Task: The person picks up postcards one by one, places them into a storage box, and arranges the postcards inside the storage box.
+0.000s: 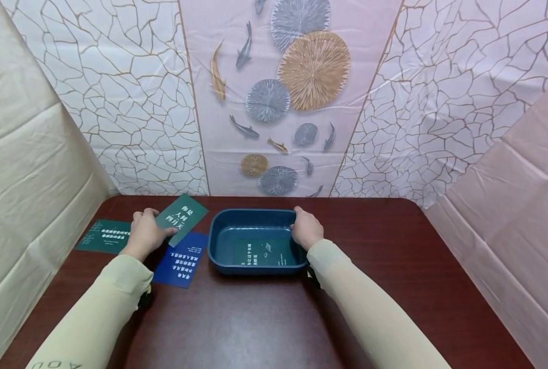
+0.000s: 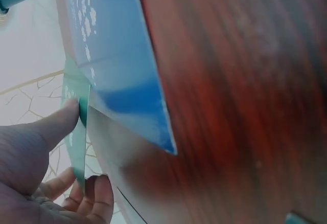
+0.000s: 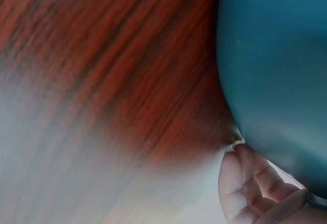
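Note:
My left hand (image 1: 146, 234) pinches a green card (image 1: 181, 218) with white characters between thumb and fingers, holding it tilted above the table. In the left wrist view the thumb presses one face of that card (image 2: 76, 127), fingers behind. Below it a blue card (image 1: 180, 260) lies on the table, partly overlapped. Another green card (image 1: 105, 236) lies flat to the left, its right end hidden behind the hand. My right hand (image 1: 307, 228) grips the right rim of a dark teal plastic basin (image 1: 257, 270). Inside the basin lies a green card (image 1: 262, 252) with white print.
The dark red wooden table (image 1: 389, 287) reaches back to a patterned cloth wall (image 1: 140, 128). Pale padded cloth panels stand on the left (image 1: 24, 154) and on the right (image 1: 509, 205).

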The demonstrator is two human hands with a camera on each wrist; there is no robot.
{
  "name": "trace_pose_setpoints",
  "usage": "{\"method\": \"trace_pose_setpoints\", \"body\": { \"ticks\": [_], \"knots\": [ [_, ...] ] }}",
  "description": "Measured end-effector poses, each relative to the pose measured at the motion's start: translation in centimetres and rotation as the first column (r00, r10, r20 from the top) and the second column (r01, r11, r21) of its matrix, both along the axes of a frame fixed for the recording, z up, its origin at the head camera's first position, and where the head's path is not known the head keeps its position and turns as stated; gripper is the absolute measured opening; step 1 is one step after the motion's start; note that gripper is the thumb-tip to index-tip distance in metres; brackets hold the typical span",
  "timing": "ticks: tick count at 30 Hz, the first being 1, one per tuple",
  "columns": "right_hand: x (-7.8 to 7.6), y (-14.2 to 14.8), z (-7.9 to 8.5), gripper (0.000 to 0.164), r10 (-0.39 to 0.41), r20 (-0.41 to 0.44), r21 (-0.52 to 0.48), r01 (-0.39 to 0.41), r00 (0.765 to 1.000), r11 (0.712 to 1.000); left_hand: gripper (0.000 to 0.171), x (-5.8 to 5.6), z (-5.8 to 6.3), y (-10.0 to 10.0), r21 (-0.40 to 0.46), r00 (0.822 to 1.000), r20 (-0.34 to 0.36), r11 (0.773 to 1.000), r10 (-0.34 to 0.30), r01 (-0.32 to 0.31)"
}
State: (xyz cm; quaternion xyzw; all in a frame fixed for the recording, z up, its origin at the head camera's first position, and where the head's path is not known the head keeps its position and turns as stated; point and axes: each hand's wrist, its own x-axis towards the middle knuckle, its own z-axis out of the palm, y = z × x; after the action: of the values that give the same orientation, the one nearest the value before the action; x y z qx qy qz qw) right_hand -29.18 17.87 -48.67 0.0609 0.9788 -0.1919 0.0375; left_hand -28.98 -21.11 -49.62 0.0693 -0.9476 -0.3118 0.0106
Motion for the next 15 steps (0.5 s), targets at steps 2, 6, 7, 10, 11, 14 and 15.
{"method": "trace_pose_setpoints", "body": {
  "ticks": [2, 6, 7, 10, 11, 14, 15],
  "knots": [
    [0.05, 0.0, 0.03, 0.055, 0.0, -0.002, 0.0, 0.0, 1.0, 1.0, 0.068, 0.11, 0.05, 0.09, 0.009, 1.0, -0.011, 1.0, 0.001, -0.001],
    [0.04, 0.04, 0.02, 0.055, 0.008, -0.003, -0.005, -0.008, 1.0, 1.0, 0.059, 0.29, 0.16, 0.18, 0.009, 1.0, -0.024, 1.0, 0.014, -0.013],
    [0.02, 0.05, 0.0, 0.055, 0.01, -0.005, -0.007, -0.01, 1.0, 1.0, 0.058, 0.31, 0.2, 0.18, 0.011, 1.0, -0.025, 1.0, 0.017, -0.017],
    [-0.08, 0.09, -0.08, 0.055, 0.011, -0.013, -0.008, -0.011, 1.0, 1.0, 0.057, 0.31, 0.33, 0.17, 0.021, 0.999, -0.03, 0.999, 0.025, -0.025],
    [-0.12, 0.1, -0.1, 0.055, 0.01, -0.016, -0.006, -0.01, 1.0, 1.0, 0.057, 0.32, 0.38, 0.19, 0.024, 0.999, -0.035, 0.999, 0.024, -0.024],
    [-0.18, 0.16, -0.15, 0.055, 0.005, -0.017, -0.006, -0.005, 1.0, 1.0, 0.052, 0.31, 0.47, 0.2, 0.042, 0.998, -0.059, 0.999, 0.022, -0.02],
    [-0.17, 0.17, -0.16, 0.056, 0.004, -0.015, -0.007, -0.004, 1.0, 1.0, 0.05, 0.31, 0.51, 0.2, 0.048, 0.997, -0.073, 0.999, 0.02, -0.016]
  ]
}}
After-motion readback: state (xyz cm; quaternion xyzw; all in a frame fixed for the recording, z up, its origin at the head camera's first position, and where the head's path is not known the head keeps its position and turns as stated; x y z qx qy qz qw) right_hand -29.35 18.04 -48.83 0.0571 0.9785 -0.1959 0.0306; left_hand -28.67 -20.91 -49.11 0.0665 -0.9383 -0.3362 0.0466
